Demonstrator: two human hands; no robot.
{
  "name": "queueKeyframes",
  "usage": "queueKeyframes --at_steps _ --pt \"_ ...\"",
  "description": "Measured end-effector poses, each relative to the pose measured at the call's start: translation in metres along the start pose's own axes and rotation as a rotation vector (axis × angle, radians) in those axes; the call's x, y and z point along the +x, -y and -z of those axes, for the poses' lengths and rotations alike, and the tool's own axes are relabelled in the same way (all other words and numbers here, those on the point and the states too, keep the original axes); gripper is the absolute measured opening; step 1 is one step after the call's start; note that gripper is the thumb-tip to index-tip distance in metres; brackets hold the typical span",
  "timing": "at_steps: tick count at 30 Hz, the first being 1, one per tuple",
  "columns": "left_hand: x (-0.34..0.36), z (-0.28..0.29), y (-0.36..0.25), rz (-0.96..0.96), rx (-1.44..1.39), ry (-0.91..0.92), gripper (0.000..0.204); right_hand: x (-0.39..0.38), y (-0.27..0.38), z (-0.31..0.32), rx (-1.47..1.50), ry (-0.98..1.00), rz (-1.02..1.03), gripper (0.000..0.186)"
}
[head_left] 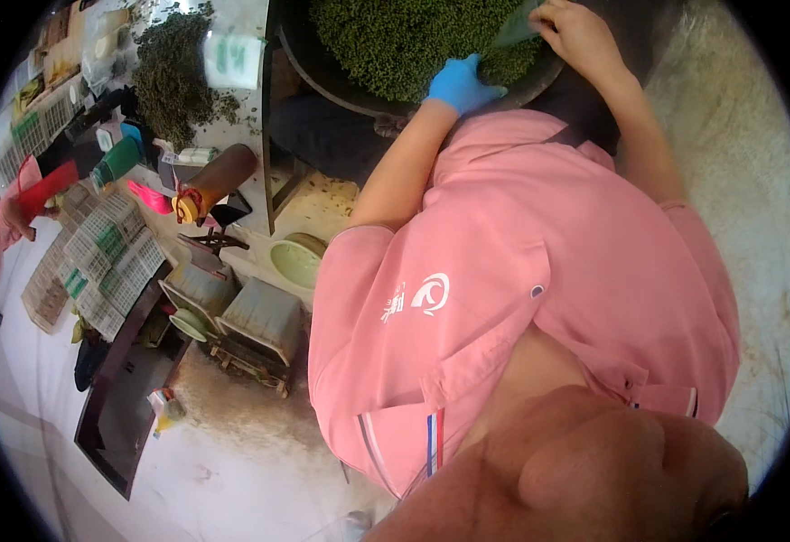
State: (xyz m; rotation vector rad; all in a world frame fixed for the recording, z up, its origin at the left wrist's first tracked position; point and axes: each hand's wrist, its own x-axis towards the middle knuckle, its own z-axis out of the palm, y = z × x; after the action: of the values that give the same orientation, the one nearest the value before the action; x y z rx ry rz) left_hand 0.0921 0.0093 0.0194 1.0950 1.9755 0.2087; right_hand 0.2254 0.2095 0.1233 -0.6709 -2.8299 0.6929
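Observation:
A wide dark basin [309,77] at the top is heaped with small green berries [386,41] that look like green peppercorns. My left hand [460,86], in a blue glove, is over the basin's near edge by the berries. Its thumb stands apart from the fingers, and I see nothing held in it. To its right, my bare right hand [580,36] is closed, pinching a thin, translucent greenish piece of plastic [515,25], perhaps a bag, above the berries. The ends of the right fingers are partly hidden.
Left of the basin, a table [248,117] carries a dark heap of dried berries [171,77], a white-and-green packet [232,60], a brown bottle [223,176] and a green cup [117,163]. Lower are a pale green bowl [295,260], grey bins [264,318] and plastic crates [110,257].

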Motion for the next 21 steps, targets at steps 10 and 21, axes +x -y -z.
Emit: queueKeyframes --at_steps 10,21 --pt "-0.044 0.082 -0.007 0.028 -0.839 0.226 0.049 0.003 0.004 -0.026 0.103 0.022 0.240 0.016" --pt "-0.057 0.119 -0.019 -0.210 -0.293 -0.430 0.051 0.032 0.046 -0.079 -0.105 -0.164 0.569 0.013"
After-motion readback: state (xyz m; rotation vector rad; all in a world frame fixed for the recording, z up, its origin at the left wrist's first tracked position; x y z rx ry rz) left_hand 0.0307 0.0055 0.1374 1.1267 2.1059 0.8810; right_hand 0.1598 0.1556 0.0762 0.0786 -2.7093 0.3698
